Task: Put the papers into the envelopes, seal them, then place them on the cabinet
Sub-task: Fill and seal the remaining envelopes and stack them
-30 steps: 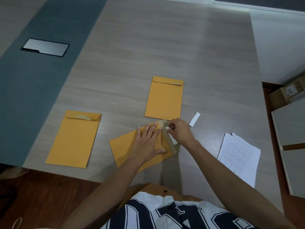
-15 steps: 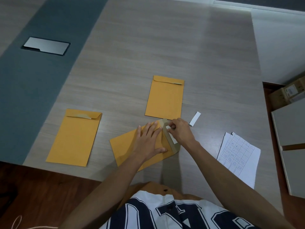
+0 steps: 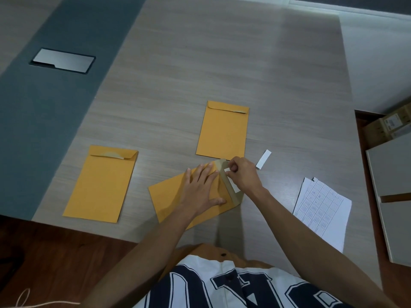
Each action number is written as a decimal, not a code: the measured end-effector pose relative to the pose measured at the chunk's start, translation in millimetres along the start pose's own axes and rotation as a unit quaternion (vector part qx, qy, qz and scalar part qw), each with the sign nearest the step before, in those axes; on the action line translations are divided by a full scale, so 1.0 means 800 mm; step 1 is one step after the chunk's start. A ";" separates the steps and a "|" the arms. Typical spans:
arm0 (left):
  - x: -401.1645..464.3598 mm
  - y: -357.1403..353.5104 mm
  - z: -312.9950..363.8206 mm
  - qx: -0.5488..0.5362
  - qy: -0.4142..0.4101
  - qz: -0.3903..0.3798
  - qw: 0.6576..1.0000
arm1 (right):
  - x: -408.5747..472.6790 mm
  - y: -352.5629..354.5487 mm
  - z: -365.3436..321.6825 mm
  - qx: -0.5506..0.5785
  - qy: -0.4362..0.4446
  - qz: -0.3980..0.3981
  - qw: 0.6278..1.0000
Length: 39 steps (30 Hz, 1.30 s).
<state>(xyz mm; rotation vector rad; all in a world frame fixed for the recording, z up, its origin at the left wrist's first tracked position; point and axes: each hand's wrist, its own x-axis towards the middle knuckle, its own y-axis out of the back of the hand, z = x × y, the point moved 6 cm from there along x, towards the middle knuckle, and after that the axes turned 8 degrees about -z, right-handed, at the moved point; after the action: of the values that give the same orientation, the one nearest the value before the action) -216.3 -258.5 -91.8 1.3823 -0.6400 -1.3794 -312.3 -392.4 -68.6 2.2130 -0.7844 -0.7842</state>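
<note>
A tilted orange envelope (image 3: 169,196) lies near the table's front edge with its flap open to the right. My left hand (image 3: 201,188) presses flat on it, fingers spread. My right hand (image 3: 242,174) pinches the white backing strip (image 3: 231,181) on the flap's adhesive band. A second orange envelope (image 3: 223,130) lies just behind, flap folded. A third orange envelope (image 3: 101,183) lies at the left. A stack of printed papers (image 3: 322,210) rests at the right.
A loose white strip (image 3: 263,159) lies on the wooden table (image 3: 222,63) right of my hands. A metal cable hatch (image 3: 63,61) sits in the grey band at the left. A pale cabinet top (image 3: 391,174) and a cardboard box (image 3: 391,123) stand at the right.
My right hand's fingertips have shifted slightly along the flap, lifting the end of the white strip. My left hand stays pressed on the envelope.
</note>
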 end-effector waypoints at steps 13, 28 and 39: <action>0.001 -0.002 -0.001 0.007 0.001 0.000 1.000 | 0.003 0.000 0.002 -0.001 -0.011 0.007 1.000; 0.000 -0.005 -0.003 0.002 -0.001 0.010 1.000 | 0.021 -0.004 0.005 -0.019 -0.042 -0.070 0.996; -0.002 -0.001 -0.002 0.009 -0.007 0.010 1.000 | 0.004 0.011 0.004 0.097 -0.043 -0.058 0.993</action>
<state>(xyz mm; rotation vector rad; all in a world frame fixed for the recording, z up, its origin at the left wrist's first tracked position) -215.6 -256.1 -92.1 1.3777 -0.6753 -1.3726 -315.3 -401.0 -64.7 2.4297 -0.8096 -0.8971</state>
